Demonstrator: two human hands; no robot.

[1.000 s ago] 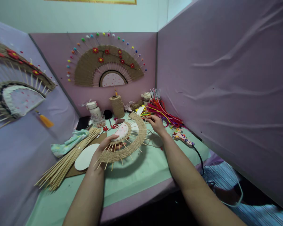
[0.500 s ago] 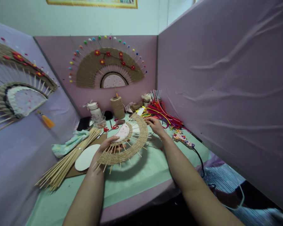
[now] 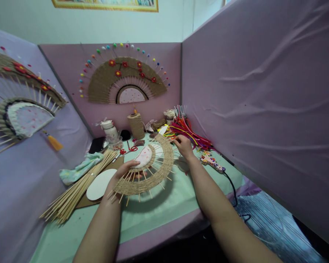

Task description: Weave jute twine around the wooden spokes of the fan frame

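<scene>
Left hand (image 3: 125,170) closed on the inner part of the woven fan (image 3: 159,176), thumb over its spotted centre, other fingers beneath; fan held tilted above the desk (image 3: 181,201), bare stick ends jutting outward. Gripped by 1 side only: a slack hold could let it swing or sag, too hard a squeeze might bend the thin sticks. Stick bundle (image 3: 83,184) lies left of that hand. Right hand (image 3: 184,147) just beside the fan's far right edge, thumb and fingertips pinched together; whether they hold anything, cannot tell. A hard tug on the weave could leave it uneven. Corded glue gun (image 3: 213,162) farther right; a snagged cord might drag it. Beyond: red-handled scissors (image 3: 133,148), twine spool (image 3: 136,126), then 1 flowered fan (image 3: 131,71) hung on the back partition (image 3: 63,65)
</scene>
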